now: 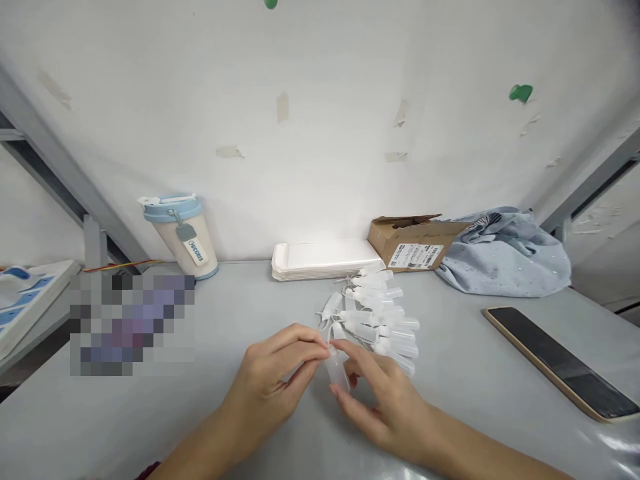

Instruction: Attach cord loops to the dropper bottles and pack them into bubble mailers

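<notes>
Between my two hands is a small translucent white plastic tube (338,373), tilted, with its narrow end away from me. My left hand (280,373) is closed, its fingertips pinched together at that narrow end, where a thin white cord shows. On the other side, my right hand (385,400) curls round the tube, index fingertip near the top and thumb near the bottom. What exactly the left fingertips grip is too small to make out. Just beyond my hands lies a loose pile of similar tubes (373,313) with white cords, partly hidden by my right hand.
Against the wall stand a flat white stack (327,259), an open cardboard box (417,245) and a crumpled blue cloth (505,257). A tumbler (185,240) is at back left, near a pixelated patch (135,327). A phone (563,360) lies on the right.
</notes>
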`<state>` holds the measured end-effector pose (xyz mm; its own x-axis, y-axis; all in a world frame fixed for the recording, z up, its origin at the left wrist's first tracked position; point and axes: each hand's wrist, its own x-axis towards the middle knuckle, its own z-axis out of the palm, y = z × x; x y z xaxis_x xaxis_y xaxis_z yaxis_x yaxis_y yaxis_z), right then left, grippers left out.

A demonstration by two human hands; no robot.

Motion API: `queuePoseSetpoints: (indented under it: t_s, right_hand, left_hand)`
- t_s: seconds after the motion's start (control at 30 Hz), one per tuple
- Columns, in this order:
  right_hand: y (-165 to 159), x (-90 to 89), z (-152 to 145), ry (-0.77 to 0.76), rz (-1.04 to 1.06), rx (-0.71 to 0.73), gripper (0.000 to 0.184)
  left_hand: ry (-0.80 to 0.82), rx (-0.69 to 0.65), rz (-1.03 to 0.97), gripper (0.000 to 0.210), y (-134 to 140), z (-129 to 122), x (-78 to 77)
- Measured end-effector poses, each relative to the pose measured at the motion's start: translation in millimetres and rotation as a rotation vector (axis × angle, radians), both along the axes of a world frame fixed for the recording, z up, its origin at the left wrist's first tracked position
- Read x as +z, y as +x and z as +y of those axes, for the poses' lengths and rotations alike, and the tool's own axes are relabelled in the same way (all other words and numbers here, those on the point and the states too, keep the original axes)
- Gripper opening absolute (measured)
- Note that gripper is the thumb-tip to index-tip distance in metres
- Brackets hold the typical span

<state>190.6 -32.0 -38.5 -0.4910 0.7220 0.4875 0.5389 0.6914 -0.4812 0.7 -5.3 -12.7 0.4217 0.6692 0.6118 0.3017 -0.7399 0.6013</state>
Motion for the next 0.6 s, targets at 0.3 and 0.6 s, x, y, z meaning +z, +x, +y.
queuePoseSetpoints:
  t_s: [0.3, 0.6]
  right_hand:
    - [1.1, 1.5, 0.9, 0.138, 0.013, -0.063, 0.035]
    - [0.3, -0.2, 1.0, 0.278, -0.029, -0.067, 0.029]
  left_hand:
    - [-0.459, 0.047, 0.004, 0.013, 2.7, -4.9, 11.0]
    - [-0.586, 0.046, 0.004, 0.015, 5.5, -2.7, 11.0]
